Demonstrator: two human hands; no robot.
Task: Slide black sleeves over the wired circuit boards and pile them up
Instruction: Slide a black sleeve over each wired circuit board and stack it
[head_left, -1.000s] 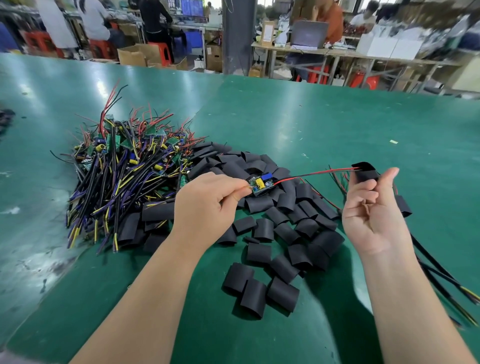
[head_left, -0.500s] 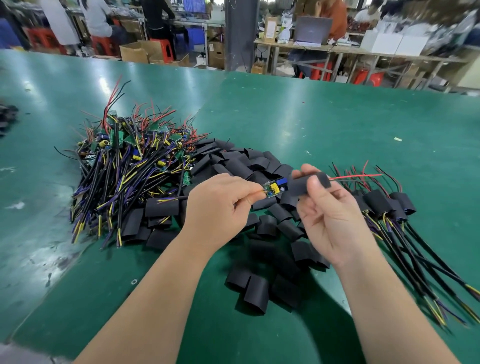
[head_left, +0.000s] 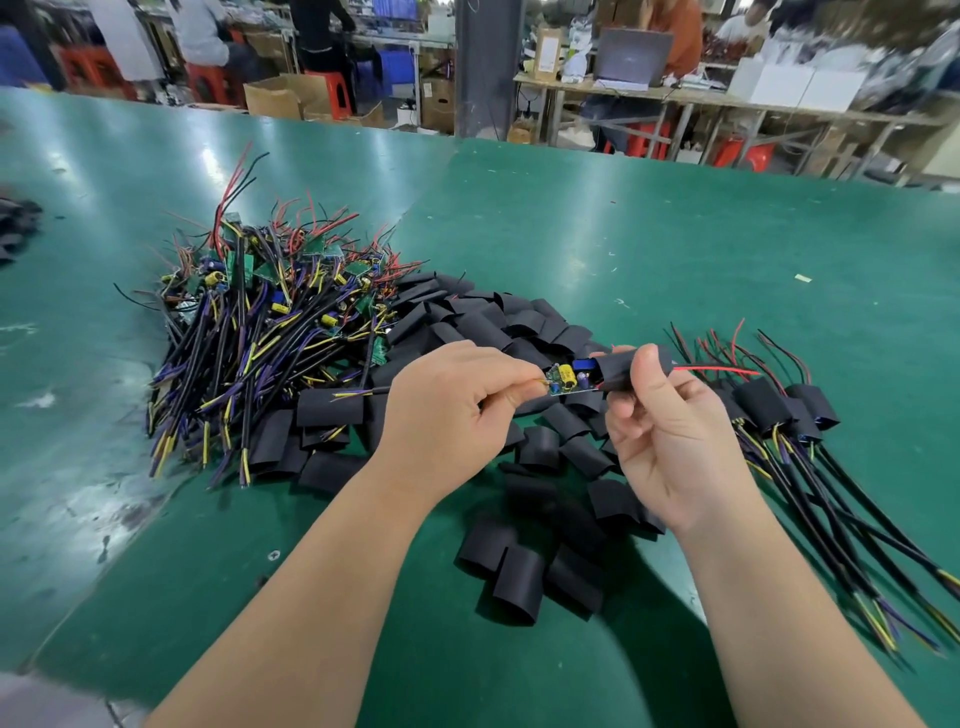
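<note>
Above the heap of loose sleeves in the middle of the green tabletop, both hands work on one circuit board. The left hand has a narrow grip: thumb and forefinger pinch the board's left end, where its yellow and black wires come off. The right hand holds a black sleeve between thumb and curled fingers, with the sleeve's mouth at the board's right end. The board's yellow and blue parts show bare outside it. A red wire runs out of the sleeve's other end, off to the right of the heap.

Left of the heap and touching it lies a tangle of bare boards with black, yellow, purple and red wires. Just right of the heap lies a smaller pile of sleeved boards, black cables fanning toward the near right. The two forearms cross the heap's near side and hide part of it. Beyond the heap to the right, a small pale scrap lies alone.

Far behind the heap stand a grey pillar, cardboard boxes, red stools and a far tabletop carrying a laptop and white boxes, with people seated around. A label on a carton beside the laptop is too blurred to read.
</note>
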